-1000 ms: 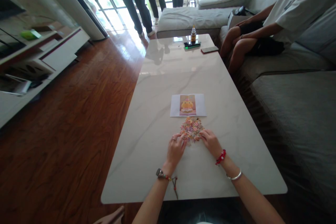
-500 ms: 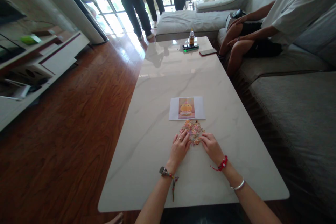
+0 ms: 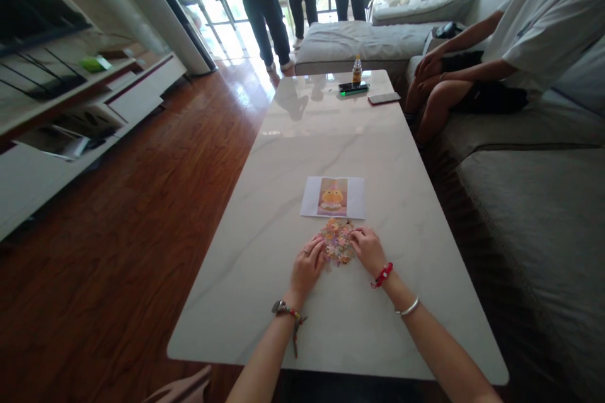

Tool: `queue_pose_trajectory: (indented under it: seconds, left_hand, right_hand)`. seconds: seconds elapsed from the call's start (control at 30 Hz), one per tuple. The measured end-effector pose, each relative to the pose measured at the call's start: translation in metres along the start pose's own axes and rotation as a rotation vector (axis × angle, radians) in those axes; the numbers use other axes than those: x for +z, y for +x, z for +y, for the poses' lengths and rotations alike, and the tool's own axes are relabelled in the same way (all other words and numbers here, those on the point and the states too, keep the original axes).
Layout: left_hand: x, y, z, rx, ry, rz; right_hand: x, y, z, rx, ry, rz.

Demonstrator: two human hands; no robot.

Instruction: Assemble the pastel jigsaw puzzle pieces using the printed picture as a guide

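Note:
A heap of small pastel jigsaw puzzle pieces (image 3: 338,245) lies on the white marble-look table (image 3: 265,252). My left hand (image 3: 308,261) rests at the heap's left edge, palm down, fingers stretched out and touching pieces. On the right edge, my right hand (image 3: 368,249) has thumb and fingertips pinched together at a puzzle piece, which the fingers mostly hide. Just beyond the heap lies a white sheet (image 3: 357,198) bearing a printed picture (image 3: 333,197) of a yellow cartoon figure.
Toward the table's far end are a bottle (image 3: 357,69), a dark phone (image 3: 353,87) and another flat device (image 3: 384,99). A person (image 3: 520,56) sits on the grey sofa (image 3: 534,201) at the right. Several people stand beyond the table. A low cabinet (image 3: 104,132) runs along the left.
My right hand has shifted up and inward along the heap's right edge. My left hand has drawn back slightly to the left, uncovering more pieces. The camera view has turned a little left.

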State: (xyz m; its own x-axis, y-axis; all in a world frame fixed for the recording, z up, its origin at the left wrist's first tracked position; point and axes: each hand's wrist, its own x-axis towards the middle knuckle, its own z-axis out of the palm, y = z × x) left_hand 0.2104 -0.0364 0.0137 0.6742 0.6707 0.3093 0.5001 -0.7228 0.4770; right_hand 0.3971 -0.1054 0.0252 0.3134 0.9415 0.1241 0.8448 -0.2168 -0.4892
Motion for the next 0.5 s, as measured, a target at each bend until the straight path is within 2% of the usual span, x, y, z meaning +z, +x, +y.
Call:
queue_pose_trajectory:
  seconds: [0.2, 0.5]
  left_hand:
    - [0.002, -0.001, -0.002, 0.089, 0.061, -0.037]
    - [0.015, -0.008, -0.008, 0.115, 0.099, 0.087]
  right_hand:
    - [0.006, -0.01, -0.001, 0.039, -0.004, 0.05]
    - [0.011, -0.004, -0.001, 0.021, 0.087, 0.125]
